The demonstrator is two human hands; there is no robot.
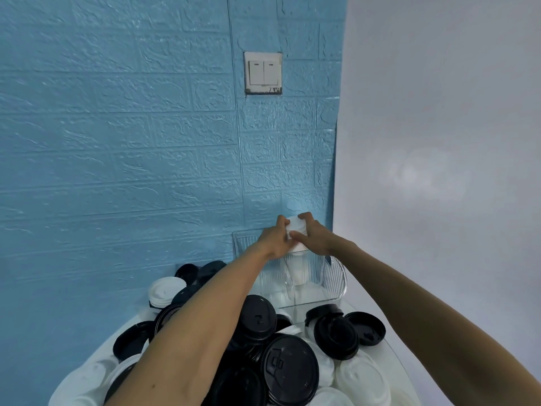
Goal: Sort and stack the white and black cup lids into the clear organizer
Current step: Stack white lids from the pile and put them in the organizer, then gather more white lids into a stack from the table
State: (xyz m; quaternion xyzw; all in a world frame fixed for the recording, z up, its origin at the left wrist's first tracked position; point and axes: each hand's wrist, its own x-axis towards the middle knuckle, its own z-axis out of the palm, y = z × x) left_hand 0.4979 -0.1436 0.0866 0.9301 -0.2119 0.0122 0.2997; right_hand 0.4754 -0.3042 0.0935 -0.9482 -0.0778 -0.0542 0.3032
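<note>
Blue brick wall behind white tabletop (pixel 389 351) heaped with loose lids (pixel 288 369). Left hand (pixel 273 240) and right hand (pixel 314 237), each grip closed round white lid stack (pixel 296 228) over clear organizer (pixel 333 276). Probably mid-placing; next, lower stack straight into compartment.

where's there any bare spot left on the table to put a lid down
Little is bare. A strip of table lies right of the black lids, toward the edge. The floor of the clear organizer looks mostly bare. Everywhere else in front is heaped with lids. Both hands, left hand and right hand, hold white lids above the organizer.
</note>
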